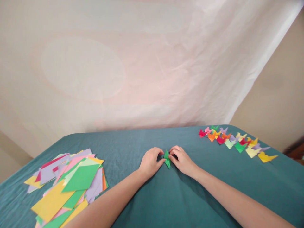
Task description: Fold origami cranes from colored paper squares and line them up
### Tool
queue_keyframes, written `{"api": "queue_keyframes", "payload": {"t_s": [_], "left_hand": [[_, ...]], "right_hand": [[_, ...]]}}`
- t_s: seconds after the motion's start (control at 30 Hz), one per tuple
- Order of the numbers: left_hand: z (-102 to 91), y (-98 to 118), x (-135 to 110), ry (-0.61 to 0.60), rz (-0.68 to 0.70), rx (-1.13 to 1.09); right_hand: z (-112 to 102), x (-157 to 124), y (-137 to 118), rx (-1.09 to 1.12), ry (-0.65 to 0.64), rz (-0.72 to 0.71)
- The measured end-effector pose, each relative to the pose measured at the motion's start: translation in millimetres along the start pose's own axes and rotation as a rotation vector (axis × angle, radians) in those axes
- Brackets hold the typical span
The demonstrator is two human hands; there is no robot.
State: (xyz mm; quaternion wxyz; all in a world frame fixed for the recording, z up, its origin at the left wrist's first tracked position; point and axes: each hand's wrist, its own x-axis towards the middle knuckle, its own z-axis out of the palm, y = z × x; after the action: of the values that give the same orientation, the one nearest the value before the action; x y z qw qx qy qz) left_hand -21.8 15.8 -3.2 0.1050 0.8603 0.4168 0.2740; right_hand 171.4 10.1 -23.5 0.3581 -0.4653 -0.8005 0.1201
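A small folded green paper piece (pixel 167 159) stands on the teal tablecloth (pixel 166 196) in the middle of the table. My left hand (pixel 150 162) pinches its left side with curled fingers. My right hand (pixel 181 159) pinches its right side, fingers bent over the top. Both forearms reach in from the bottom edge of the head view.
A loose pile of coloured paper squares (pixel 68 186) lies at the near left. Several finished folded paper figures (pixel 237 141) in mixed colours sit in a cluster at the far right. A pale cloth backdrop (pixel 142 63) hangs behind the table's far edge.
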Motion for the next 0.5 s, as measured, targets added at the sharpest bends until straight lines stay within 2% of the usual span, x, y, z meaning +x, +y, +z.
{"api": "queue_keyframes", "payload": {"t_s": [0.27, 0.5], "left_hand": [[-6.8, 10, -1, -0.065, 0.177, 0.181], [-9.4, 14, -2, -0.104, 0.215, 0.224]], "right_hand": [[2, 0, 1, -0.069, 0.008, 0.003], [-2, -2, -5, -0.114, -0.011, -0.051]]}}
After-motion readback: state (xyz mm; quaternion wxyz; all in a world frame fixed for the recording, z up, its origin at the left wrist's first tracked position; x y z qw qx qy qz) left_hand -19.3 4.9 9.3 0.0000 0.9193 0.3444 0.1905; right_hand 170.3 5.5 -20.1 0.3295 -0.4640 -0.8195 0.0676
